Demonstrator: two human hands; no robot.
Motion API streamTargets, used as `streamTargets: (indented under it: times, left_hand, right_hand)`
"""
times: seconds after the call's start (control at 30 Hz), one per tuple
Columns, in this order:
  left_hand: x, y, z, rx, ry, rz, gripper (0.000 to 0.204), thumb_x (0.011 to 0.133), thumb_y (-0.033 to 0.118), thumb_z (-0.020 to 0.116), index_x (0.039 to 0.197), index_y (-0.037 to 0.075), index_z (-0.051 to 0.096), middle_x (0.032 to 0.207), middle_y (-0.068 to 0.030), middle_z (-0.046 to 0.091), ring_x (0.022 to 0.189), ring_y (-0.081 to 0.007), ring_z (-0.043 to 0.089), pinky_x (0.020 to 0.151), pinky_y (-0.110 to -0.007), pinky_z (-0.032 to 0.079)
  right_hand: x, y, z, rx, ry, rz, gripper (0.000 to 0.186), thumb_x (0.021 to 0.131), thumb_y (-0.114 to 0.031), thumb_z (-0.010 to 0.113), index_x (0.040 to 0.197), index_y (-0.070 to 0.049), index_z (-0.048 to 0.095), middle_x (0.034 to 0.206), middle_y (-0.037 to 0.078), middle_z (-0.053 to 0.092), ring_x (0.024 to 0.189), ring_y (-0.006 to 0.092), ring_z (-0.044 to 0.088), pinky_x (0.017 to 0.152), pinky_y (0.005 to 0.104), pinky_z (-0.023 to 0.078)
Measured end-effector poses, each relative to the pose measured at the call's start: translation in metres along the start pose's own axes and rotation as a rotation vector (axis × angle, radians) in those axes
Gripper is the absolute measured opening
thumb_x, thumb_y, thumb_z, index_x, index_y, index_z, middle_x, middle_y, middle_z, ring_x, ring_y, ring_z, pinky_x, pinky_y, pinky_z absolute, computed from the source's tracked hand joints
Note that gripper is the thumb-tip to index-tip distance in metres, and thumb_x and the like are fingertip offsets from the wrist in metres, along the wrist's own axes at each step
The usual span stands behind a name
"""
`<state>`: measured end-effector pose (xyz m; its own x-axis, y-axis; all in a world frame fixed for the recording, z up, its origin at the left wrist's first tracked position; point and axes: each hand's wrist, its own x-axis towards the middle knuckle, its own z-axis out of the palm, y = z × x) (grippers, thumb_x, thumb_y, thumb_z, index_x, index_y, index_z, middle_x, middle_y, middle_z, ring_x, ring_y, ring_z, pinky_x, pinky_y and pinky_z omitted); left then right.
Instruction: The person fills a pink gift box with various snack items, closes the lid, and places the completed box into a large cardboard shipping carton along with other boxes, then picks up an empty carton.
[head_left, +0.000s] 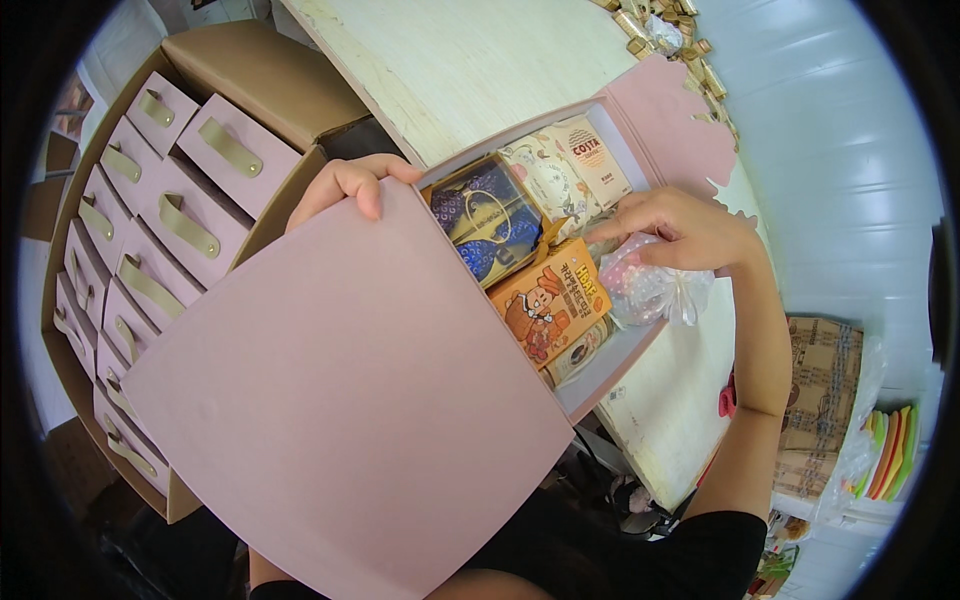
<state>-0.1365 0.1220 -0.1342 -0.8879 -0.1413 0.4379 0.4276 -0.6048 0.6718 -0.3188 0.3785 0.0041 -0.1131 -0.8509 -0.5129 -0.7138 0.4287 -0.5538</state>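
Observation:
A pink gift box (617, 377) lies tilted before me, its wide lid (350, 390) folded back toward my body. My left hand (352, 190) is closed on the box's far left corner, thumb on the lid. Inside are a window box with blue and gold contents (487, 220), an orange cartoon-printed carton (549, 303), a cream floral packet (550, 180), a cream and red packet (598, 160) and a partly covered round-labelled item (580, 353). Over the right side, my right hand (675, 228) has index finger and thumb apart, beside a clear polka-dotted bag (655, 285); its other fingers are mostly hidden.
At left, a large cardboard carton (60, 330) holds several pink boxes (190, 225) with beige strap handles. A pale worktop (470, 60) lies beyond, with gold-coloured pieces (640, 30) at its far end. A brown paper-wrapped parcel (822, 400) stands at right.

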Motion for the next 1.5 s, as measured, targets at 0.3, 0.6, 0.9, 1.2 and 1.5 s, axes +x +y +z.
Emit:
streamTargets:
  times: [0.3, 0.6, 0.9, 1.2, 1.5]
  left_hand:
    - [0.001, -0.004, 0.000, -0.006, 0.008, -0.001, 0.031, 0.086, 0.027, 0.061, 0.089, 0.001, 0.046, 0.117, -0.0233, 0.043, 0.100, -0.0247, 0.056, 0.084, -0.033, 0.049]
    - [0.001, -0.004, 0.000, -0.004, 0.005, 0.018, 0.030, 0.086, 0.026, 0.061, 0.090, 0.000, 0.046, 0.118, -0.0235, 0.043, 0.098, -0.0244, 0.056, 0.083, -0.033, 0.049]
    - [0.001, -0.007, 0.004, -0.014, 0.026, 0.060, 0.029, 0.085, 0.023, 0.061, 0.089, -0.001, 0.045, 0.117, -0.0249, 0.042, 0.096, -0.0280, 0.057, 0.080, -0.035, 0.051]
    - [0.000, -0.009, -0.008, 0.014, -0.056, 0.062, 0.031, 0.085, 0.023, 0.061, 0.093, -0.001, 0.043, 0.121, -0.0246, 0.038, 0.100, -0.0300, 0.056, 0.082, -0.035, 0.052]
    - [0.000, -0.013, -0.011, -0.039, -0.053, 0.059, 0.030, 0.085, 0.023, 0.062, 0.094, 0.000, 0.044, 0.122, -0.0247, 0.037, 0.103, -0.0318, 0.055, 0.083, -0.038, 0.052]
  right_hand:
    - [0.004, 0.005, 0.012, -0.178, 0.050, 0.134, 0.039, 0.071, -0.001, 0.057, 0.110, -0.002, 0.061, 0.094, 0.015, 0.060, 0.089, 0.0295, 0.056, 0.078, 0.0337, 0.044]
    - [0.008, 0.016, 0.013, -0.012, 0.160, 0.440, 0.020, 0.077, -0.013, 0.061, 0.090, 0.001, 0.064, 0.092, 0.014, 0.063, 0.079, 0.0251, 0.060, 0.072, 0.0351, 0.047]
    - [-0.041, -0.016, 0.012, -0.207, 0.748, 0.155, 0.015, 0.073, -0.006, 0.065, 0.087, 0.000, 0.062, 0.084, 0.011, 0.061, 0.069, 0.0253, 0.058, 0.063, 0.0327, 0.047]
    - [-0.045, -0.031, 0.047, -0.588, 0.498, 0.206, 0.034, 0.071, -0.002, 0.062, 0.105, 0.001, 0.057, 0.105, 0.015, 0.057, 0.097, 0.0319, 0.055, 0.081, 0.0372, 0.046]
    - [-0.021, 0.027, 0.047, -0.130, 0.304, 0.114, 0.045, 0.073, 0.001, 0.048, 0.118, 0.005, 0.047, 0.117, 0.020, 0.049, 0.107, 0.0342, 0.049, 0.094, 0.0370, 0.039]
